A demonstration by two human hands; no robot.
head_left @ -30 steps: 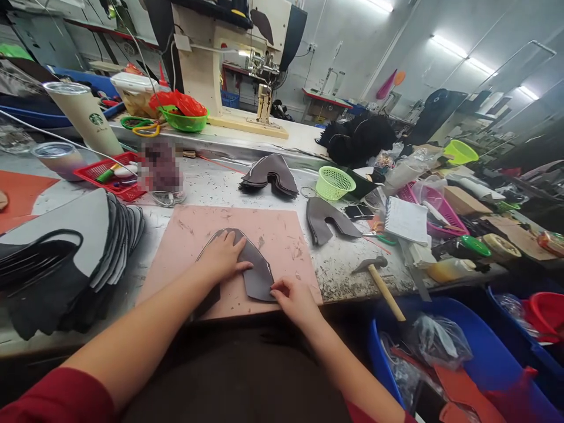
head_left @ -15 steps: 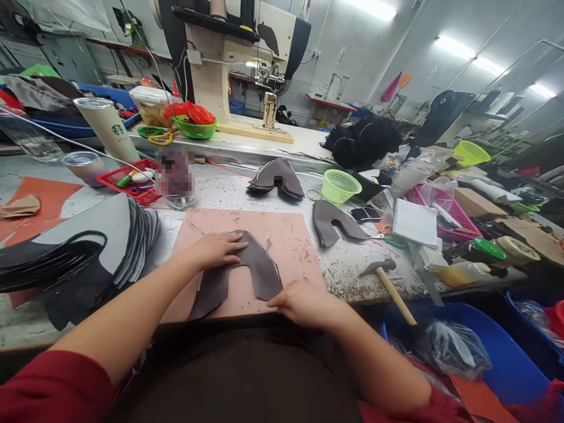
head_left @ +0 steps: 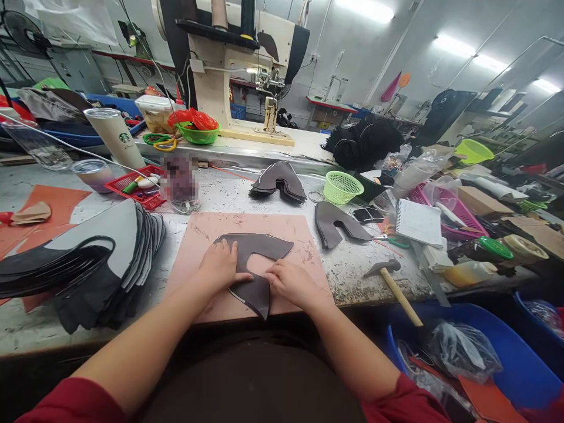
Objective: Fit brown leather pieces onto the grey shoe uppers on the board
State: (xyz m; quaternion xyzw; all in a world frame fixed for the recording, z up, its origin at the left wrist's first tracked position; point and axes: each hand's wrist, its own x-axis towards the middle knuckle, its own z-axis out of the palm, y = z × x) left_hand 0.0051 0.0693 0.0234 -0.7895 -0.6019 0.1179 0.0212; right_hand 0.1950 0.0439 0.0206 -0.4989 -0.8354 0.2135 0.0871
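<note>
**Figure: Two hands flattening a cut shoe-upper piece on a work mat**

The dark brown, U-shaped leather cut piece [head_left: 253, 258] lies flat on the pink rectangular cutting mat [head_left: 291, 229], near the front edge of the scuffed grey workbench [head_left: 352, 270]. The left hand [head_left: 220, 267] rests palm-down on the piece's left limb, fingers loosely spread and pressing rather than gripping. The right hand [head_left: 293, 285] lies just beside it on the lower right, fingers lightly curled with the tips on the leather edge; neither hand closes around anything.

Compared with half a second earlier, the piece has been turned: its open notch, which faced the worker, now faces right, and one limb points toward the body. The right hand has come up from the mat's front edge to meet the left, so both hands now bear on the same limb. By judgement, this marks repositioning finished and work on the edge beginning.

Surroundings: a stack of grey and black cut panels [head_left: 88, 264] to the left; a single matching dark piece [head_left: 337, 223] and a wooden-handled hammer [head_left: 394, 285] to the right; a further pile of dark pieces [head_left: 277, 179] and a green mesh basket [head_left: 341, 187] behind the mat.
</note>
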